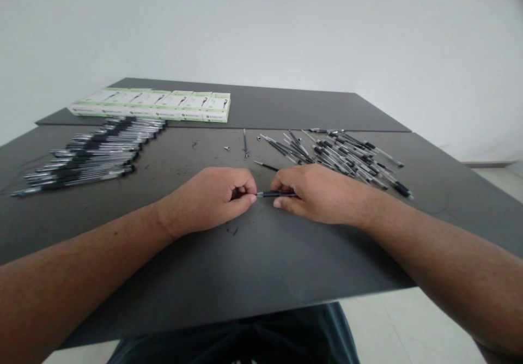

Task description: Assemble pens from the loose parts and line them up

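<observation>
The right hand [322,192] grasps a slim pen with a black grip section [270,194], fingers curled round its right-hand part, just above the dark grey, flat worktop [261,266]. The left hand [214,195] pinches thumb against forefinger at the pen's left, pale end; whether a separate small part is caught in that pinch cannot be told, since the fingertips cover it.

Measured from this pen, a single thin black refill [266,165] lies just beyond, near the right hand's knuckles. Farther beyond are a thin dark rod with a pale upper end [245,141] and a small silvery cone-shaped tip [226,147]. Beyond and to its right is a cluster of slim dark refills [286,149], then a loose pile of clear barrels with black grips [351,159]. Well to its left lies a stack of clear-and-black pens [98,154], with a row of white-and-green cardboard boxes [163,105] behind.

The step in hand appears to be fitting or turning something at the pen's pale end. The next move seems to call for a steady right hold, with the left fingertips kept in line with the barrel.
</observation>
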Motion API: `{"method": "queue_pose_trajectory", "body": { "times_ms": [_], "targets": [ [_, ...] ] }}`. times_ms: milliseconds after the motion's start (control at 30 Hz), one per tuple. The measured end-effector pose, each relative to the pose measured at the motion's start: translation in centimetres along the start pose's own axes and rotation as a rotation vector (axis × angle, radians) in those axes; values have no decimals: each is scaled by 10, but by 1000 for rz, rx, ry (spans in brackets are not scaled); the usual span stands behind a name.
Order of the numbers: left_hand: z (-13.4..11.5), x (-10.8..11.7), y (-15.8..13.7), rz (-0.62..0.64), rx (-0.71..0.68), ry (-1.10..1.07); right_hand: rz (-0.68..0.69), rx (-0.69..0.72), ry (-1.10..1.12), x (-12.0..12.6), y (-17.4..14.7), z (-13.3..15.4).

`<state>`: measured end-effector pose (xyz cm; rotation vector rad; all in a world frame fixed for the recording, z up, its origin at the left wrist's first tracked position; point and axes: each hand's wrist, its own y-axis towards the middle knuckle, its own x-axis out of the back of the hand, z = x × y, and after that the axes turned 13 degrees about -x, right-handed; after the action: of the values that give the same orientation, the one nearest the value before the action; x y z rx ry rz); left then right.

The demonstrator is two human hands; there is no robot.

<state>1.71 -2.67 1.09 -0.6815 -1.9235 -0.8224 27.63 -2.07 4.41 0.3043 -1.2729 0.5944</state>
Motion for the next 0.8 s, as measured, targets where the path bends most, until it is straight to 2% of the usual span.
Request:
{"method": "queue_pose_trajectory", "body": {
  "times_ms": [200, 367, 567, 800],
  "targets": [
    [1, -1, 0, 2, 6, -8, 10, 56, -35, 0, 0, 0],
    [1, -2, 0, 5, 4, -3, -8, -16, -4, 0, 0, 0],
    [1, -3, 1, 1, -2, -10, 10, 56, -38, 0, 0, 0],
    [2, -2, 0, -7, -9, 3, 3, 5, -24, 0, 0, 0]
  ]
}}
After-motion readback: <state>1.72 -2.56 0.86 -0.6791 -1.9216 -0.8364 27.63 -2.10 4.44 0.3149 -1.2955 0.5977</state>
